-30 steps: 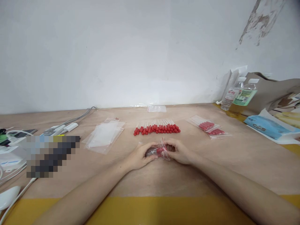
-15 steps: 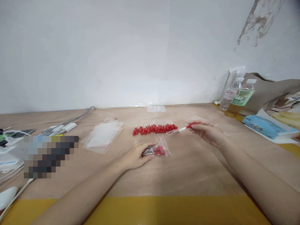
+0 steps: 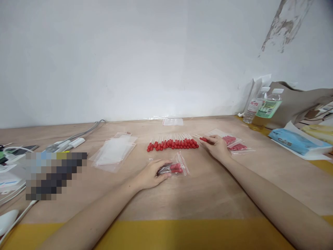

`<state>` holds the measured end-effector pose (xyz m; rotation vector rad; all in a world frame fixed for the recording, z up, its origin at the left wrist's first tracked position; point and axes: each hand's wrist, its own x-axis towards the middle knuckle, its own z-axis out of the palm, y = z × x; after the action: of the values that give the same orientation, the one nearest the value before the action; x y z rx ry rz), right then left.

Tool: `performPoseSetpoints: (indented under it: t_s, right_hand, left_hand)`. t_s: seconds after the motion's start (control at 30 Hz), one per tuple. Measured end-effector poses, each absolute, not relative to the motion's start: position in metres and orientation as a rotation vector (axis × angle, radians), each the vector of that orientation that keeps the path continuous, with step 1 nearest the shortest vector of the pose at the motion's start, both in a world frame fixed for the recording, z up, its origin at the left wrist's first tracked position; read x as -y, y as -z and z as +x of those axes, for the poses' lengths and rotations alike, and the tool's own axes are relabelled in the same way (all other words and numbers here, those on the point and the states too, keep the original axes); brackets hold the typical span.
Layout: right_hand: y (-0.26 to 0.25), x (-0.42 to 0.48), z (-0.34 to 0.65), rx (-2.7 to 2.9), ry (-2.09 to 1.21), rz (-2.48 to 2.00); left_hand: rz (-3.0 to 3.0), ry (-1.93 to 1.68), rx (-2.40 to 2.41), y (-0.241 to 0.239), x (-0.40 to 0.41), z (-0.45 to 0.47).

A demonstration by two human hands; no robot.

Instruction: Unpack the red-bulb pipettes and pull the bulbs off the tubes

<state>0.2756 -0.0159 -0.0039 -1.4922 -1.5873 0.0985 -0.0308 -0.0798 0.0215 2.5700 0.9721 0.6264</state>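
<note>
My left hand [image 3: 153, 173] rests on the table, its fingers curled round a clear zip bag [image 3: 185, 166] that holds several droppers with red bulbs [image 3: 176, 168]. Just beyond it lies a row of droppers [image 3: 173, 143], clear stems pointing at the wall and red bulbs towards me. At the right end of that row, my right hand [image 3: 217, 147] pinches one dropper [image 3: 203, 139] by its red bulb, the stem pointing left and away. Beside that hand, on its right, are filled zip bags [image 3: 238, 146] with red bulbs showing through.
Flat clear zip bags [image 3: 113, 151] lie in a pile on the left, and another bag [image 3: 173, 122] is by the wall. Cables and white plugs [image 3: 70, 143] crowd the far left. Two bottles [image 3: 269, 108] and a blue tissue pack [image 3: 295, 140] stand at right.
My right hand has moved left to the end of the row with a dropper in its fingers, uncovering the filled bags behind it. My left hand stays on its bag.
</note>
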Motion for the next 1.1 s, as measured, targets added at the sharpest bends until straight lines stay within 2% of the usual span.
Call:
performPoseSetpoints:
  t_s: [0.27, 0.6, 0.73, 0.87, 1.1]
  right_hand:
    - [-0.009, 0.027, 0.269, 1.848, -0.209, -1.525]
    - [-0.005, 0.032, 0.268, 1.535, -0.283, -1.411]
    - [-0.016, 0.056, 0.243, 1.858, -0.502, -1.176]
    - [-0.021, 0.075, 0.219, 2.178, -0.543, -1.067]
    - [-0.012, 0.079, 0.208, 2.171, -0.579, -0.972]
  left_hand:
    - [2.570, -0.615, -0.984, -0.022, 0.080, -0.029]
    - [2.562, -0.627, -0.973, -0.022, 0.082, -0.030]
    - [2.577, -0.611, -0.947, -0.023, 0.083, -0.031]
    - [2.597, -0.595, -0.886, -0.022, 0.083, -0.032]
    - [2.595, -0.588, -0.885, -0.023, 0.084, -0.030]
